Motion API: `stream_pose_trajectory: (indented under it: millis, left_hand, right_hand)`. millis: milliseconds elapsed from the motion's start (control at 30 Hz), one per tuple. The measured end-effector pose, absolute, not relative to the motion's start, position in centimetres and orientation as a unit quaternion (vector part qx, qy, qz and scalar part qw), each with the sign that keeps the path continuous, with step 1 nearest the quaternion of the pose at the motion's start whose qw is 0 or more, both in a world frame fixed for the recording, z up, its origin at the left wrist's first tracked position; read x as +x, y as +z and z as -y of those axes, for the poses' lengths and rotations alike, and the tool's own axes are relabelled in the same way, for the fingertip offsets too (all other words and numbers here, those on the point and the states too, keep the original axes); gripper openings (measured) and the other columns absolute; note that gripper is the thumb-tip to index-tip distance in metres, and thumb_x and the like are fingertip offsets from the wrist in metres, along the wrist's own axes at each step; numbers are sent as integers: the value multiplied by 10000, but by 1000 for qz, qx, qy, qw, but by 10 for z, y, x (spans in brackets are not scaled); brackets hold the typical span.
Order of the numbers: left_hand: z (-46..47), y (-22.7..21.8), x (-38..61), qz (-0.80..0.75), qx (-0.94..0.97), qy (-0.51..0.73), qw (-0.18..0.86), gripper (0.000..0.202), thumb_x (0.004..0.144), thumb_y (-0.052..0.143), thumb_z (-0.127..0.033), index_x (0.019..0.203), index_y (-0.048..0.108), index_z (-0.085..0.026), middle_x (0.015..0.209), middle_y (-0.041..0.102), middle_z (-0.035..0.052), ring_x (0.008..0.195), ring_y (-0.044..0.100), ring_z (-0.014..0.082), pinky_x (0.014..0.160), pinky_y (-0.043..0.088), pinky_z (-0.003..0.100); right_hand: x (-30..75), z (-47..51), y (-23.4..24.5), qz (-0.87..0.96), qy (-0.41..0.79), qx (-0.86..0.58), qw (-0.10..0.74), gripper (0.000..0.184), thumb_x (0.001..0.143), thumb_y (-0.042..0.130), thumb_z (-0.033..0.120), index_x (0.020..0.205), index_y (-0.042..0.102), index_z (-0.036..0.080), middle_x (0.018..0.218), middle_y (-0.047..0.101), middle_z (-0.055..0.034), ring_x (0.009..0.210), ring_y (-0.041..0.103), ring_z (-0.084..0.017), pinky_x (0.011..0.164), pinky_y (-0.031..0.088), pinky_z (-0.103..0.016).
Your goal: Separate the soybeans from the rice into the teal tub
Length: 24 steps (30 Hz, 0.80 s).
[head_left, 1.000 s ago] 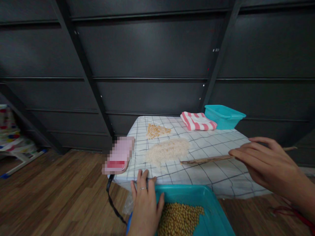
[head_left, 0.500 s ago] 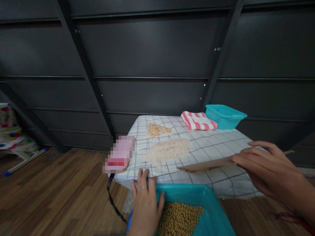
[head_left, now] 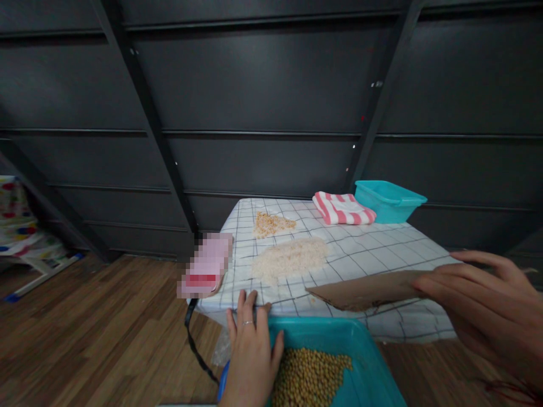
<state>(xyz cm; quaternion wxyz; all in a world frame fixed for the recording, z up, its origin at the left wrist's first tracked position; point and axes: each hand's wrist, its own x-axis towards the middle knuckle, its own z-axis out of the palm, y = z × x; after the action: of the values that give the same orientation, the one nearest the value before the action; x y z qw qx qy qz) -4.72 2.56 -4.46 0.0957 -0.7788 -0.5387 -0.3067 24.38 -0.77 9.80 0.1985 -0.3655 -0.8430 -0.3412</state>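
My right hand (head_left: pixel 487 299) pinches the right end of a flat brown piece of cardboard (head_left: pixel 373 289). The cardboard's pointed left end is low over the front of the checked tablecloth (head_left: pixel 382 243). In front of the table is a teal plastic basin (head_left: pixel 360 333) with yellowish soybeans (head_left: pixel 311 376) inside. My left hand (head_left: pixel 250 345) lies over the basin's left rim, fingers spread towards the cloth's front edge and thumb over the inside. A pile of white rice (head_left: pixel 292 260) lies mid-table. Behind it is a smaller heap of yellow beans mixed with rice (head_left: pixel 271 224).
A folded pink-and-white striped towel (head_left: pixel 343 209) lies at the back right, beside a second teal basin (head_left: pixel 386 200). At the table's left edge is a blurred-out pink item (head_left: pixel 207 265), with a black strap (head_left: pixel 193 339) hanging below. A dark panelled wall (head_left: pixel 254 85) rises behind.
My right hand has shifted right and slightly down. The cardboard has tilted so that more of its flat face shows. My left hand and the piles look unchanged.
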Motion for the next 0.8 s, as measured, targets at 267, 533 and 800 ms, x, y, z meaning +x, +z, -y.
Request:
stream_pose_trajectory:
  millis: [267, 533, 800]
  left_hand:
    - [-25, -43, -47, 542, -778, -306, 92, 236, 759, 428, -174, 988, 484, -154, 1180, 435, 177, 1197, 311, 385, 847, 366, 648]
    - [-25, -46, -50, 544, -776, -305, 90, 238, 750, 429, -176, 979, 492, -155, 1187, 436, 175, 1200, 306, 385, 850, 360, 643]
    - [-25, -45, -51, 546, -776, -304, 83, 240, 745, 424, -162, 975, 493, -154, 1188, 438, 179, 1205, 302, 384, 858, 347, 651]
  right_hand:
    - [234, 2, 100, 836, -371, -371, 160, 328, 726, 322, -9, 895, 486, 218, 690, 607, 7, 653, 549, -152, 764, 371, -388]
    - [234, -4, 98, 837, -361, -364, 189, 371, 699, 337, -2, 941, 482, 239, 723, 612, 15, 666, 550, -148, 752, 377, -378]
    - [229, 6, 95, 848, -340, -357, 194, 360, 732, 345, -27, 940, 518, 211, 737, 608, -1, 685, 557, -152, 794, 376, -395]
